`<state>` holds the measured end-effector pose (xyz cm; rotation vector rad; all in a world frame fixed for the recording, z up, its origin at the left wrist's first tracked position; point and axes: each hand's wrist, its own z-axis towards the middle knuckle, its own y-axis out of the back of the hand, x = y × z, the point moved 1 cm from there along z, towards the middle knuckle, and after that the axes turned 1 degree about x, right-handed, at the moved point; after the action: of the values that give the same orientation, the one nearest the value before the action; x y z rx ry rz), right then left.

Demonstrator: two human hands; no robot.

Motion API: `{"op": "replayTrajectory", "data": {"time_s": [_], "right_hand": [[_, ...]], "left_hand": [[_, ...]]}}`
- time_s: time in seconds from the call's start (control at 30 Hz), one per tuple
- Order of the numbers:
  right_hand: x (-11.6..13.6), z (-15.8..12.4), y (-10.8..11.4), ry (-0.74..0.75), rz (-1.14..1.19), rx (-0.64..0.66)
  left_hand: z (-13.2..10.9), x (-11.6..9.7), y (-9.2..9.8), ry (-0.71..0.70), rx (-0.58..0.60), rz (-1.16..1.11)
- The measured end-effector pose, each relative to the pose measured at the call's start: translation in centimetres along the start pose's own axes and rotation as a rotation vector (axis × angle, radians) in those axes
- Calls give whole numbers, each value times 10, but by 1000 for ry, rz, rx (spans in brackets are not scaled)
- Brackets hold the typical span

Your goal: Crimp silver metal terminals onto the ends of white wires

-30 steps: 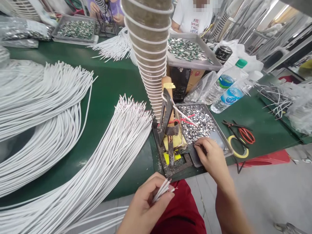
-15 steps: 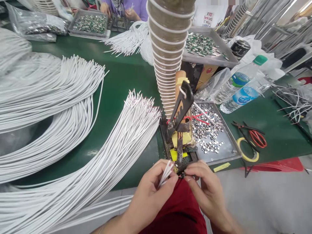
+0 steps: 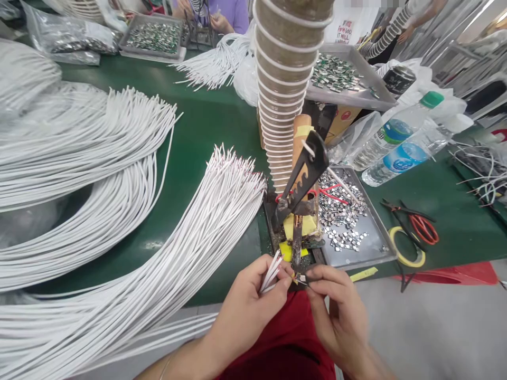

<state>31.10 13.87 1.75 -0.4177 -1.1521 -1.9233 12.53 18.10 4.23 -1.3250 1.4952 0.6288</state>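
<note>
Your left hand (image 3: 257,303) has its grip closed around a few white cables (image 3: 271,272), their ends poking up past the thumb. Your right hand (image 3: 336,303) pinches a small metal connector (image 3: 302,278) between thumb and fingertips, just below the tip of what looks like a soldering iron (image 3: 296,250). The step in hand looks like lining the connector up with a cable end; whether the two touch is too small to tell. The next move seems to call for steady fingertips and close alignment, with your skin clear of that tip. More metal connectors (image 3: 346,240) lie in the gray tray (image 3: 344,257), and a thick cable bundle (image 3: 209,221) rests on the green surface (image 3: 206,119) to your left.
</note>
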Motion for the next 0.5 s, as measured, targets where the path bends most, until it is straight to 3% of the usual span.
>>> {"op": "replayTrajectory", "data": {"time_s": [0.5], "right_hand": [[2,2,-6,72,-149,-23]], "left_hand": [[3,-3,-1,8,-40,-84]]}}
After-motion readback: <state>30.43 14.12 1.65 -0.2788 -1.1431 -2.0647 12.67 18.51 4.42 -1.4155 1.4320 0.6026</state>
